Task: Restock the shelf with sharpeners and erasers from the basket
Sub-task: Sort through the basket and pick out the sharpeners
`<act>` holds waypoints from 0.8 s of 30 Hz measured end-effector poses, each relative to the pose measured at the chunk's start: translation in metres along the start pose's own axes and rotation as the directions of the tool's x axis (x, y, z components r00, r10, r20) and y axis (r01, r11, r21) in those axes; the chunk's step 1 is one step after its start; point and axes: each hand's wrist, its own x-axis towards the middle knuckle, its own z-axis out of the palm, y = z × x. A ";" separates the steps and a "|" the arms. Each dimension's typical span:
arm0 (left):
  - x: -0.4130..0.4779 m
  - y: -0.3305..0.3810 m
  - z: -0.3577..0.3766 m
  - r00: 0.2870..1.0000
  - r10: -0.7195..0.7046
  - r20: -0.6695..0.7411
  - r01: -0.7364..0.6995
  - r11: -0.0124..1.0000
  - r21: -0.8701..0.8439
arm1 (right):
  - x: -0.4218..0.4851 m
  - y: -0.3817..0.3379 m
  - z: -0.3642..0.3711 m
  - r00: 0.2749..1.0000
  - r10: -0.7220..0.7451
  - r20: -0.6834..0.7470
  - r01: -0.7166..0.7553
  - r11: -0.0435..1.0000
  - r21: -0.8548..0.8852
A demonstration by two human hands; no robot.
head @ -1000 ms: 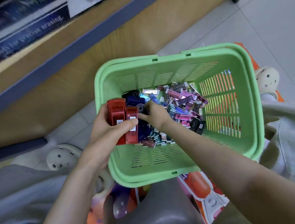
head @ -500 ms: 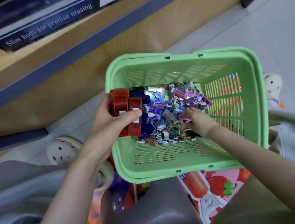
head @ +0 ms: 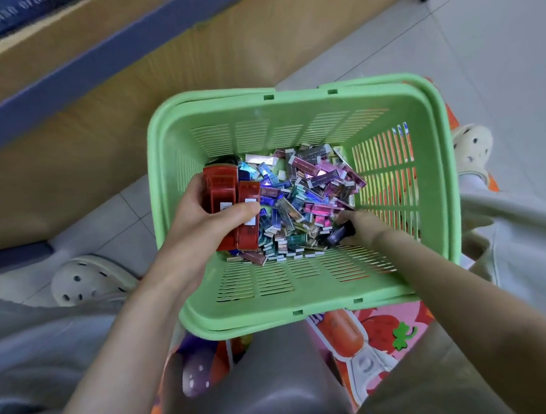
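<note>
Two red sharpeners (head: pixel 232 210) side by side in L hand (head: pixel 201 233), thumb curled across them, over left side of green basket (head: pixel 306 299). R hand (head: pixel 362 228) grips a dark purple piece (head: pixel 340 234) at near-right edge of eraser pile (head: pixel 304 197) inside. Basket sits on colourful mat (head: pixel 384 329), near wooden shelf (head: pixel 88 67).

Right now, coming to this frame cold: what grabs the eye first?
The bright green basket fills mid-frame, its floor heaped with small shiny eraser packs. At its left wall the left hand grips two red sharpeners. At the heap's near right edge, the right hand grips a dark purple piece.
</note>
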 end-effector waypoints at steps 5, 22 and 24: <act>-0.001 0.003 0.001 1.000 0.014 0.016 -0.014 1.000 -0.001 | -0.011 -0.007 -0.010 0.993 -0.076 -0.095 0.077 0.997 0.008; -0.011 0.016 -0.034 0.992 0.063 -0.110 -0.065 0.998 -0.013 | 0.004 -0.180 0.042 0.979 -0.198 -0.049 0.176 0.698 0.694; -0.010 0.015 -0.035 0.994 0.050 -0.101 -0.053 0.998 -0.029 | 0.001 -0.155 0.039 0.966 -0.212 -0.146 0.257 0.799 0.543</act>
